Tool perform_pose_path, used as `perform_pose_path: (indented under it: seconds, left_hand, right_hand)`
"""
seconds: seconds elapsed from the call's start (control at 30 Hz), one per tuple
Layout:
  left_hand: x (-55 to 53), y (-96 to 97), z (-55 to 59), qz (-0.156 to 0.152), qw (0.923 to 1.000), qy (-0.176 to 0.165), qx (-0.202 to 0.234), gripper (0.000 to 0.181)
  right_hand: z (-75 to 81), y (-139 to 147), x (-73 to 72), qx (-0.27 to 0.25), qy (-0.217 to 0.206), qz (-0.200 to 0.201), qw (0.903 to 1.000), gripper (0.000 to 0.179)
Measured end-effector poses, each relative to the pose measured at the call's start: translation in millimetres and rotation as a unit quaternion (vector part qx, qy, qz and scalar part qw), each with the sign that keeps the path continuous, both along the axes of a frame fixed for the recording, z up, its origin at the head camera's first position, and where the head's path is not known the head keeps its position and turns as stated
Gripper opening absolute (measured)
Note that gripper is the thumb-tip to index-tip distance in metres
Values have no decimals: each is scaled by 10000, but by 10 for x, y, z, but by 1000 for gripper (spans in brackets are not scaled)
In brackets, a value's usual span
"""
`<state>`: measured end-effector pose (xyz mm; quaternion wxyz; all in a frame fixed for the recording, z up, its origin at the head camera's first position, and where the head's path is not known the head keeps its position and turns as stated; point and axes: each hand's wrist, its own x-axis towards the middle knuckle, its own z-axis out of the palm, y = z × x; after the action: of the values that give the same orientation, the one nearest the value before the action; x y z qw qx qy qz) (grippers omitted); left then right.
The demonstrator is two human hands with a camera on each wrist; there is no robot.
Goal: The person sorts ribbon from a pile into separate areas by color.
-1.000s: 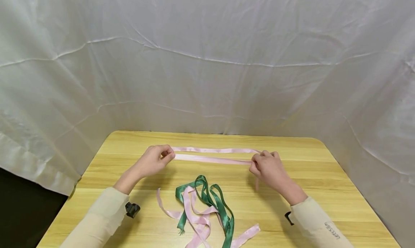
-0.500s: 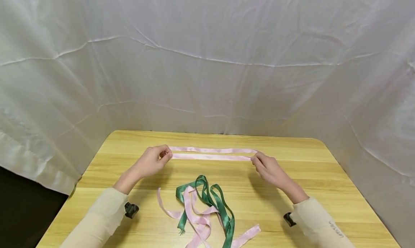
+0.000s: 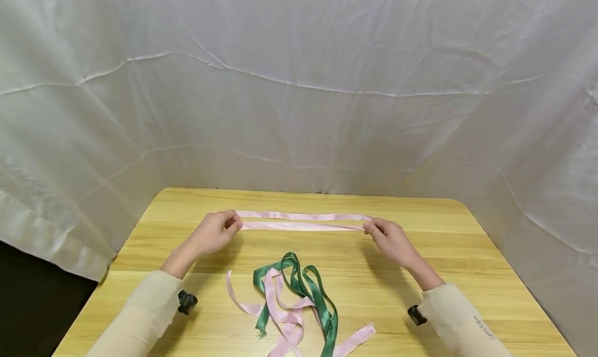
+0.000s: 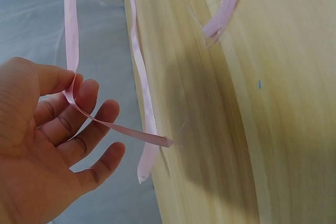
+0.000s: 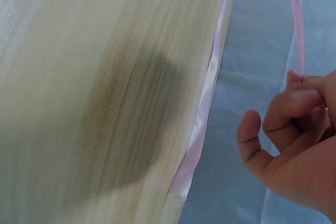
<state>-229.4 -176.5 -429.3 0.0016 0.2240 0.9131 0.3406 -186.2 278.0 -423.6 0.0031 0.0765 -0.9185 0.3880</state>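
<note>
A narrow pink satin ribbon (image 3: pixel 299 226) stretches between my two hands above the table's far half. My left hand (image 3: pixel 216 233) pinches it between thumb and forefinger. In the left wrist view a short tail of this ribbon (image 4: pixel 128 131) sticks out past the fingers, its tip frayed. On the other side my right hand (image 3: pixel 389 241) pinches the opposite end between thumb and forefinger, with its other fingers curled loosely. Just beyond, a second pink ribbon (image 3: pixel 303 217) lies straight along the table's far side, roughly parallel to the held one.
Nearer the person, a tangle of green ribbon (image 3: pixel 329 320) and pink ribbons (image 3: pixel 270 294) lies on the wood-grain table (image 3: pixel 444 305). Pale fabric curtains (image 3: pixel 299 113) hang behind and at both sides of the table. Dark wrist cameras (image 3: pixel 187 301) sit under both sleeves.
My left hand has shifted slightly left. The right hand has regripped close to the ribbon's end; the tail that hung below it a second ago no longer shows. The tangle has not moved.
</note>
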Motion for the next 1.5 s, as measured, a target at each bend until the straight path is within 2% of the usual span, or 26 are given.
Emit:
perform_pose_path:
  seconds: [0.17,0.3,0.57,0.8,0.93,1.03,1.17,1.27,1.4,1.5]
  left_hand:
    - [-12,-19,-28,79,9999,-54,-42,12]
    - [-23,-24,-51,80,9999,-72,-41,12]
    - [-45,-17,-105,85,9999,-60,-86,11]
    - [-51,-4,-104,166,9998,-105,-66,12]
    - [-57,-4,-101,257,9996,-106,-76,11]
    - [-64,-8,-101,291,9995,-84,-99,11]
    - [-69,-8,-102,313,9994,-61,-129,11]
    - [-79,-10,-110,357,9992,-89,-140,11]
    - [-97,-7,-119,401,9990,-156,-139,12]
    - [-112,0,-126,407,9989,-205,-128,12]
  right_hand:
    - [-23,76,-15,-697,-261,-47,9972,34]
    - [-49,122,-41,-1143,-260,-120,9930,38]
    - [-112,193,-68,-1460,-172,-324,9886,42]
    - [-135,220,-100,-1830,-420,-266,9818,38]
    - [-145,221,-118,-1930,-383,23,9805,32]
    - [-142,231,-109,-1826,-454,97,9821,31]
    - [-111,239,-78,-1559,-713,-122,9851,37]
    - [-109,238,-83,-1613,-824,-169,9833,41]
    - [-143,229,-109,-1672,-708,-118,9833,39]
    - [-165,212,-125,-1594,-572,-234,9853,36]
